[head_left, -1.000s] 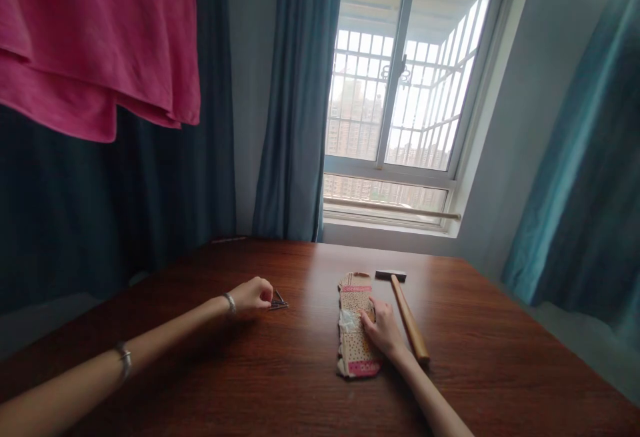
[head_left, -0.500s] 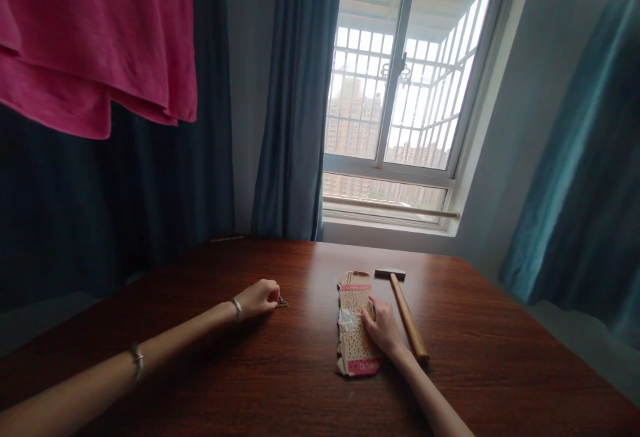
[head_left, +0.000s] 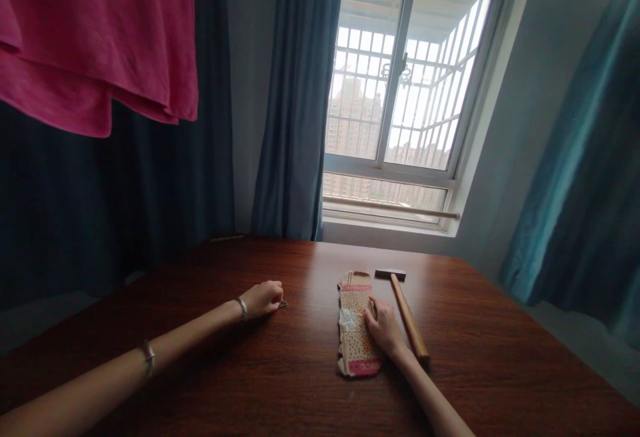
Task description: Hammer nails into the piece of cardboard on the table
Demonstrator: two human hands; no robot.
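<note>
My left hand (head_left: 264, 298) is closed low over the table, its fingertips pinched at some small thin metal pieces (head_left: 284, 304); they are too small to name surely. A flattened piece of cardboard box (head_left: 356, 340), dotted with pink bands at both ends, lies to the right. On its right edge rests my right hand (head_left: 385, 325), fingers curled and thumb close to the forefinger; what sits between them is hidden. A hammer lies just right of that hand, its wooden handle (head_left: 409, 317) pointing toward me and its dark head (head_left: 391, 274) at the far end.
The brown wooden table (head_left: 210, 384) spreads under everything. Behind it are a barred window (head_left: 390, 130) and a blue curtain (head_left: 295, 104). A pink cloth (head_left: 100, 44) hangs at upper left.
My left hand and forearm have shifted slightly to the right, with the fingers still closed at the small metal pieces. My right hand, the cardboard and the hammer stay in place.
</note>
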